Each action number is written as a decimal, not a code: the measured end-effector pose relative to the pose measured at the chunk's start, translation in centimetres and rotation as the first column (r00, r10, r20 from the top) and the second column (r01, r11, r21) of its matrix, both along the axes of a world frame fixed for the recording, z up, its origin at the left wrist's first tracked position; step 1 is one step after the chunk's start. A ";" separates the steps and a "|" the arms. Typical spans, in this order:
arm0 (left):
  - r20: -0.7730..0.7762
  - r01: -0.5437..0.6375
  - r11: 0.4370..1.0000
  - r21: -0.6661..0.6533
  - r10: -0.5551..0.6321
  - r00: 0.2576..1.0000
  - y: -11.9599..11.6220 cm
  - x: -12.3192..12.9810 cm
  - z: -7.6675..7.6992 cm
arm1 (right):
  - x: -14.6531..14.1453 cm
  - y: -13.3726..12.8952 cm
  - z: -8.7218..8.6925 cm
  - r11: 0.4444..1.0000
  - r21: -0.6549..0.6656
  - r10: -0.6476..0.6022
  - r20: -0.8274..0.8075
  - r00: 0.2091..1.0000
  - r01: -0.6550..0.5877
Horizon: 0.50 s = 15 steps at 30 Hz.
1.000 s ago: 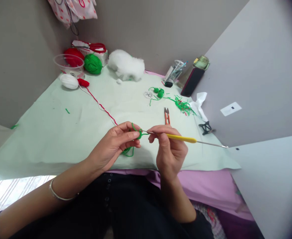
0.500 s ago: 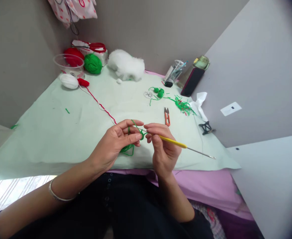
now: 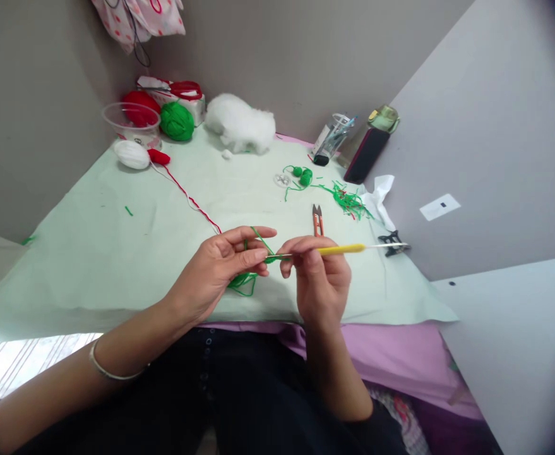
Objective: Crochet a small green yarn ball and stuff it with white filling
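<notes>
Between thumb and fingers, my left hand (image 3: 227, 262) pinches a small green crochet piece (image 3: 270, 258), mostly hidden by the fingertips. Green yarn (image 3: 260, 235) runs up over its raised index finger, and more loose green yarn (image 3: 243, 284) lies beneath the hand. My right hand (image 3: 322, 272) is closed around a crochet hook (image 3: 341, 249) with a yellow handle. The hook's thin metal shaft points left and meets the green piece at the left fingertips; its other metal end sticks out to the right. Thread snips (image 3: 317, 221) lie just beyond my right hand.
Green and white yarn balls (image 3: 177, 121) (image 3: 132, 155), a clear tub (image 3: 131, 120) and white stuffing (image 3: 240, 123) stand at the back. Small green crocheted balls (image 3: 305, 177), yarn scraps (image 3: 350, 201), a phone (image 3: 366, 155) and a black stand (image 3: 391, 244) lie to the right.
My right hand has shifted slightly right and turned the hook from a downward slant to nearly level. The left hand stays almost in place, still pinching the green piece.
</notes>
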<state>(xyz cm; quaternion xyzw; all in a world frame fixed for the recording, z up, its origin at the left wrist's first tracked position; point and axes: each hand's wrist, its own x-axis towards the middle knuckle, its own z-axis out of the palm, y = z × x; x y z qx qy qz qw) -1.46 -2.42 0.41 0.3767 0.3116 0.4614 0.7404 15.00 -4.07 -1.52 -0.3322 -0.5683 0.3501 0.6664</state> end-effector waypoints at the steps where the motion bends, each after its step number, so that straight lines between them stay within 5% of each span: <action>1: -0.018 -0.019 1.000 0.017 0.019 1.000 0.0 0.0 -0.1 | 0.1 -0.3 0.2 0.998 0.046 -0.048 0.074 0.996 0.045; 7: -0.084 -0.096 0.987 0.129 0.107 0.991 0.2 0.0 -1.4 | 0.4 -1.3 0.2 0.886 0.446 -0.366 0.507 0.781 0.126; 13: 0.032 -0.044 0.999 0.010 0.043 0.999 0.2 0.3 -1.2 | -0.1 -0.6 -1.5 0.755 0.636 -0.595 0.565 0.572 0.158; 15: 0.088 0.036 0.995 -0.097 -0.028 0.996 0.2 0.2 -0.9 | -0.3 -0.6 -1.6 0.765 0.611 -0.592 0.543 0.596 0.203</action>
